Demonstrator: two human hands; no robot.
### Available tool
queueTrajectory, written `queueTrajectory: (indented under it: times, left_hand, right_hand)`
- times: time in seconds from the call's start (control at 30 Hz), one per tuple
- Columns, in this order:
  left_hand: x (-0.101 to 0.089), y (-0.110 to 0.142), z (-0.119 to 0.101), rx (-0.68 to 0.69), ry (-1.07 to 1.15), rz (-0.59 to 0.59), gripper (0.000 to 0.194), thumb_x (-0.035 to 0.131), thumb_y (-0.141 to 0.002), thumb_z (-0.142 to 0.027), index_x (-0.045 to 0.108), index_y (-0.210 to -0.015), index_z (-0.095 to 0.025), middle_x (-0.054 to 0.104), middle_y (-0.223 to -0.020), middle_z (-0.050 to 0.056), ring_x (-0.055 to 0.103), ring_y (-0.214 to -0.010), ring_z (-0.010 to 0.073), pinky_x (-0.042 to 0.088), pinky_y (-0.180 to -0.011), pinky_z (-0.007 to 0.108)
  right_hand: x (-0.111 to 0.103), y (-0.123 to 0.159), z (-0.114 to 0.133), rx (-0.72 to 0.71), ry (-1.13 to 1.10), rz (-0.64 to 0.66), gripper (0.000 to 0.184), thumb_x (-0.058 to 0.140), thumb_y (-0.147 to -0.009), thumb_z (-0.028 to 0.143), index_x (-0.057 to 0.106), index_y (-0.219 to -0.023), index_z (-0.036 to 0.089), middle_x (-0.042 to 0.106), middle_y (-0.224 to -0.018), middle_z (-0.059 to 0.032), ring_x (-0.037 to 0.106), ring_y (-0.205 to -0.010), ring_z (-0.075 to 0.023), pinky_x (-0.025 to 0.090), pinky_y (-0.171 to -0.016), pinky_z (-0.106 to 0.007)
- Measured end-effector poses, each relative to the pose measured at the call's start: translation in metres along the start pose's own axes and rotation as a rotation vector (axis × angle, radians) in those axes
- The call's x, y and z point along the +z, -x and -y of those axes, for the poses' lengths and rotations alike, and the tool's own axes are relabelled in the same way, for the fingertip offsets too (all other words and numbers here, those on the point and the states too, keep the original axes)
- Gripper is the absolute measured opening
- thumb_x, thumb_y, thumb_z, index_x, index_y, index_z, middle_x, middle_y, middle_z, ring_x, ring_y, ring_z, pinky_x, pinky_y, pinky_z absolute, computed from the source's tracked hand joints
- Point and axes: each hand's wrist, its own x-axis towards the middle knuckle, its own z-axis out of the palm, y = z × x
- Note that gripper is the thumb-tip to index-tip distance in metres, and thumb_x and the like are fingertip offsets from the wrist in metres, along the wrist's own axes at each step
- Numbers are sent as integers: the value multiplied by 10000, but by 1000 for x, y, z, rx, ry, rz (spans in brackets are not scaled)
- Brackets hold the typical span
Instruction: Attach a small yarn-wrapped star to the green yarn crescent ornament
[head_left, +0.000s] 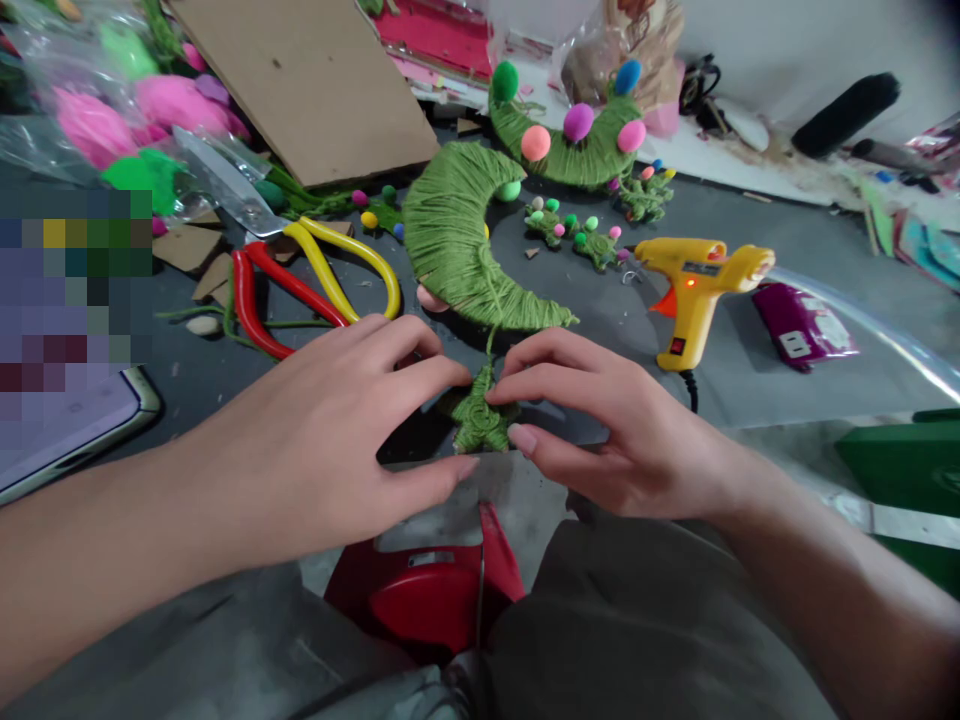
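Observation:
A small star wrapped in green yarn (480, 425) lies at the near table edge, tied by a strand to a green yarn-wrapped crescent (450, 225) just beyond it. My left hand (360, 420) is open at the star's left side, index fingertip by its top and thumb apart below. From the right, my right hand (600, 415) has its index fingertip on the star and the thumb against its right side, pinching that point. Its other fingers are curled and partly hidden.
Scissors (292, 260) with red and yellow handles lie left, near a phone (82, 430). A yellow glue gun (690, 285) with its light on stands right, beside a purple packet (802, 325). Behind are another crescent with pompoms (562, 140), small pompom stars (596, 245) and cardboard (315, 90).

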Motion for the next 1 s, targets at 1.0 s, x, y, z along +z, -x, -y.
queueTrajectory:
  times: [1.0]
  left_hand:
    - [1,0,3,-2,30,-27,445,690,-919,-680,777,-1190,-338,705,-1215,104,689,-1081,385,559,-917,579]
  right_hand:
    - [2,3,3,-83,-23,-35,236,749,-992,218,753,-1217,150,703,-1214,-130,686,-1039,-195,601,-935,-346]
